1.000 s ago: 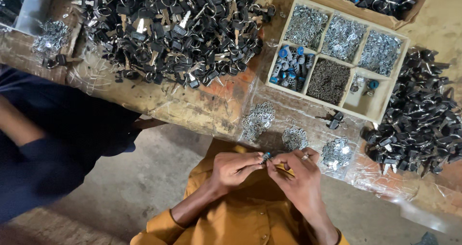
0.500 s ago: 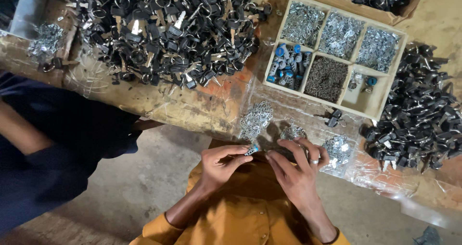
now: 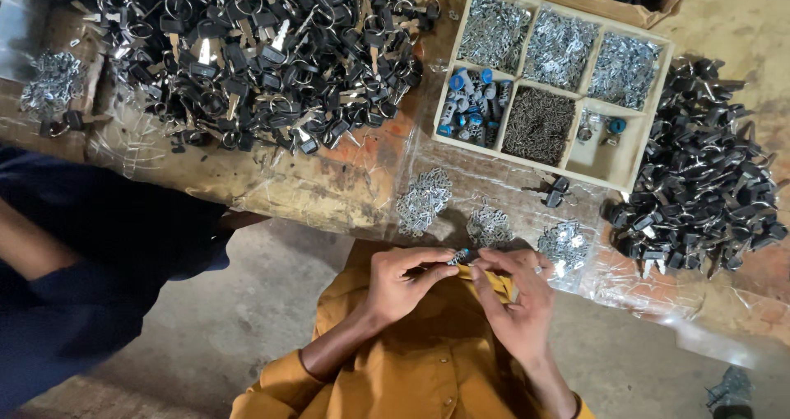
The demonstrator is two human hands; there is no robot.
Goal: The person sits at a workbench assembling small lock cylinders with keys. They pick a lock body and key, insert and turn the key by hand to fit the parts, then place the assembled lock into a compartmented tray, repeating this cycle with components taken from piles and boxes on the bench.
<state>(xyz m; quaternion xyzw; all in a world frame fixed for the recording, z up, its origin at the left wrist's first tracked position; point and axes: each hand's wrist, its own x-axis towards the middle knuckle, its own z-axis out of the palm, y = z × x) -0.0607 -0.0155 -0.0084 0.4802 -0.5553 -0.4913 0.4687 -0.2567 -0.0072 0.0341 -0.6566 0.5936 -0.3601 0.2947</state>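
My left hand (image 3: 403, 281) pinches a small metal part (image 3: 457, 257) with a blue tip between thumb and fingers, just over the near edge of the workbench (image 3: 271, 184). My right hand (image 3: 514, 300) meets it from the right, fingertips on the same small part, and a ring shows on one finger. Both hands hover above my lap in orange clothing. Three little heaps of silver metal pieces (image 3: 424, 198) lie on the plastic sheet right beyond my hands.
A wooden divided tray (image 3: 634, 160) holds silver pieces, blue-capped cylinders and dark small parts. A large pile of black-headed keys (image 3: 247, 48) fills the far left; a smaller black pile (image 3: 708, 184) sits right. Another person in dark blue (image 3: 82, 271) is at my left.
My hands have shifted slightly left and closer together; the right fingers have come onto the small part held in the left hand. The yellow item seen earlier by my right hand is hidden.
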